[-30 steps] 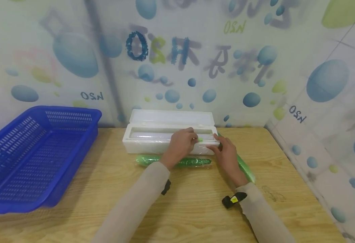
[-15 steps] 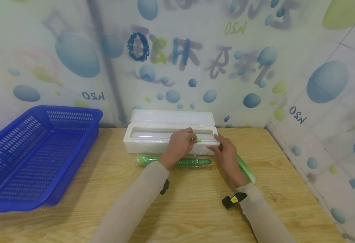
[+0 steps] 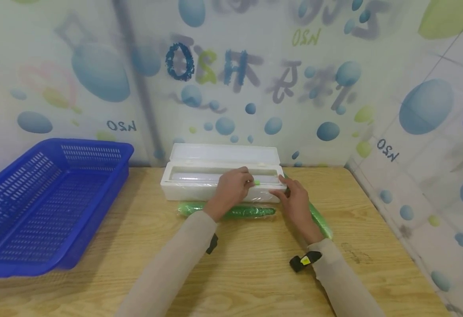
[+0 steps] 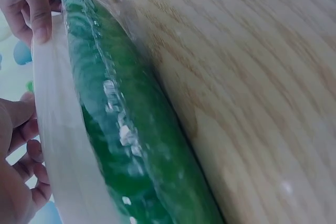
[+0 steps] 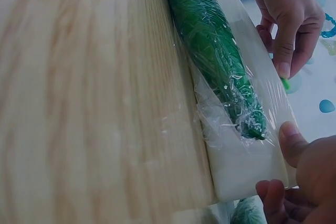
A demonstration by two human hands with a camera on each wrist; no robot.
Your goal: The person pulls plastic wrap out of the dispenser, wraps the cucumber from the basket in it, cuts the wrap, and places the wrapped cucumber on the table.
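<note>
A white cling film dispenser [image 3: 189, 192] sits at the table's back, lid raised, a film roll [image 3: 195, 177] inside. On its front edge is a small green slide cutter [image 3: 257, 182], which my left hand [image 3: 231, 187] pinches. My right hand [image 3: 296, 203] grips the dispenser's right end; the right wrist view shows its thumb [image 5: 293, 140] against the front edge. Along the front lies a cucumber [image 3: 251, 211] wrapped in clear film, partly behind my left wrist. A second green, film-wrapped length [image 3: 321, 222], likely a cucumber, lies right of the dispenser, partly hidden by my right hand and forearm.
A blue perforated plastic basket [image 3: 62, 259] stands on the left of the wooden table [image 3: 251, 277]. A patterned wall [image 3: 223, 110] rises directly behind the dispenser, and another wall [image 3: 429, 185] borders the right side.
My left hand has shifted slightly left along the dispenser's edge, and the green slide cutter has moved left with it. My right hand stays at the dispenser's right end.
</note>
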